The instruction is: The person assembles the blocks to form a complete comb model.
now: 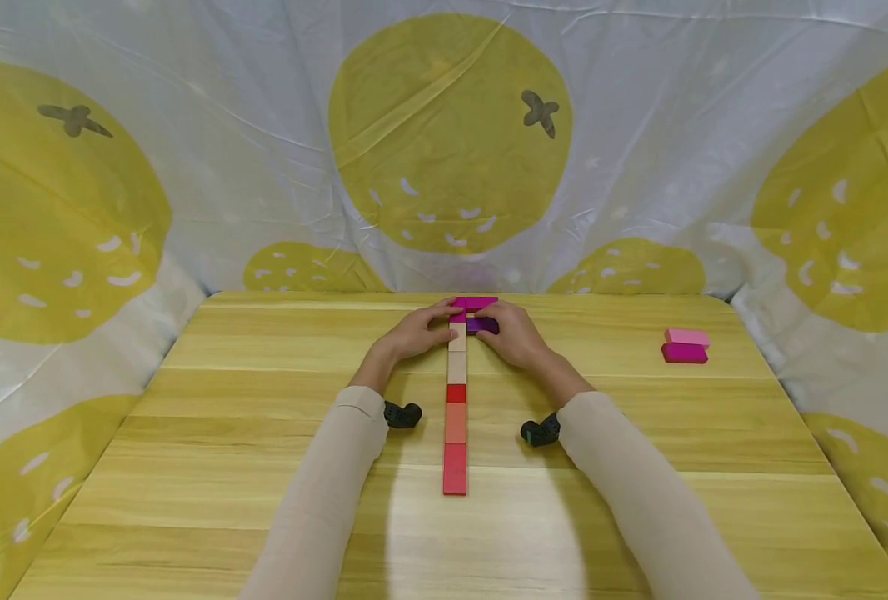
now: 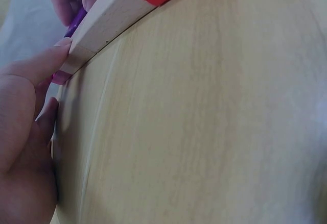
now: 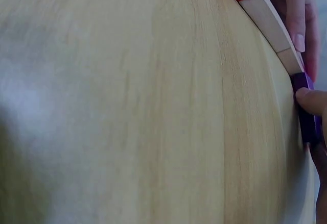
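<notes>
A straight row of blocks runs away from me down the middle of the table. From near to far it has a rose-red block (image 1: 455, 471), a salmon one (image 1: 455, 423), a small red one (image 1: 456, 392), plain wood blocks (image 1: 456, 367) and magenta at the end. My right hand (image 1: 517, 337) pinches a purple block (image 3: 307, 114), thumb on its near side, against the row's right side. Another magenta block (image 1: 481, 302) points right from the far end. My left hand (image 1: 416, 332) rests along the row's left side, thumb (image 2: 48, 60) touching plain wood, fingertips at the magenta end.
Toward the right edge of the wooden table (image 1: 212, 467) lie a pink block (image 1: 687, 337) and a magenta block (image 1: 685, 353), side by side. Black wrist devices (image 1: 540, 431) hang inside both sleeves. A fruit-patterned cloth (image 1: 609, 167) hangs behind the table.
</notes>
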Demonstrator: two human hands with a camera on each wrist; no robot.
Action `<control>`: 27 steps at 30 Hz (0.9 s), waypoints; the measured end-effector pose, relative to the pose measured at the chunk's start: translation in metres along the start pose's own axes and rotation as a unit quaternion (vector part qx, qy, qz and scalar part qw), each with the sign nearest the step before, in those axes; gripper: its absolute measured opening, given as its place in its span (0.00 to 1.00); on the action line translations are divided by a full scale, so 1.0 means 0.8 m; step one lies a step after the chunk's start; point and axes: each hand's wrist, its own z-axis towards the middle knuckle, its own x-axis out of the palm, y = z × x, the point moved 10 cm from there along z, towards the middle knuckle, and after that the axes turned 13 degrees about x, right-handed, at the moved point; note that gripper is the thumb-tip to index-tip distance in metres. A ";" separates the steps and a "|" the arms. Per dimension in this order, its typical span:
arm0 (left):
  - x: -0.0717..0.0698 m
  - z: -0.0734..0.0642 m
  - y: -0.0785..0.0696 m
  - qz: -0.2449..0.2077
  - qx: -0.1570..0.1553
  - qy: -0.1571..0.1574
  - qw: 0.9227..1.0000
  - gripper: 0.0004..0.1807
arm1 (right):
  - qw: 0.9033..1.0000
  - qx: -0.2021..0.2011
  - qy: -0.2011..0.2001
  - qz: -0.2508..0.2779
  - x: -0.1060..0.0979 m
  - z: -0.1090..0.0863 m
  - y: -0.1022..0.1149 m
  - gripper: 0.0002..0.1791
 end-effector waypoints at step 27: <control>-0.001 0.000 -0.001 0.011 0.000 0.001 1.000 0.29 | 1.000 0.006 0.000 -0.025 -0.005 -0.003 0.000 0.19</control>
